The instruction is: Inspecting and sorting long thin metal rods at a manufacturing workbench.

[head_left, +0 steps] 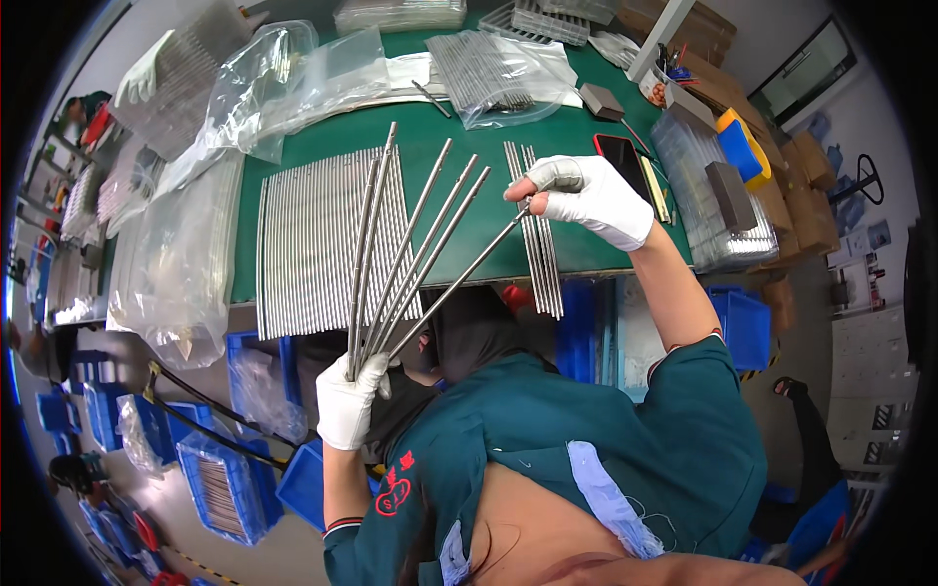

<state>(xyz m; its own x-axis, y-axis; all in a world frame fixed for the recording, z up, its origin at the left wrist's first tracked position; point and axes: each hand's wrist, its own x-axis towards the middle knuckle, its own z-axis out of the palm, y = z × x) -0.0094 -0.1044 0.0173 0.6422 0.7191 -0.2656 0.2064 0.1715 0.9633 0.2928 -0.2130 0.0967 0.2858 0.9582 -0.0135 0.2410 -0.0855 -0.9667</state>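
Note:
My left hand (350,402), in a white glove, is closed round the lower ends of several thin metal rods (415,244) that fan out upward. My right hand (596,198), gloved in white with thumb and forefinger tips bare, pinches the upper end of one metal rod (467,272); its lower end runs down to my left hand. Beyond my left hand, a wide row of metal rods (308,244) lies side by side on the green table (449,146). A smaller group of rods (540,249) lies below my right hand, overhanging the table's front edge.
Clear plastic bags (293,93) and a bagged bundle of rods (484,73) lie at the back. A red-edged phone (621,161), grey blocks (729,195) and a plastic box (684,156) are at right. Blue crates (220,488) stand on the floor at left.

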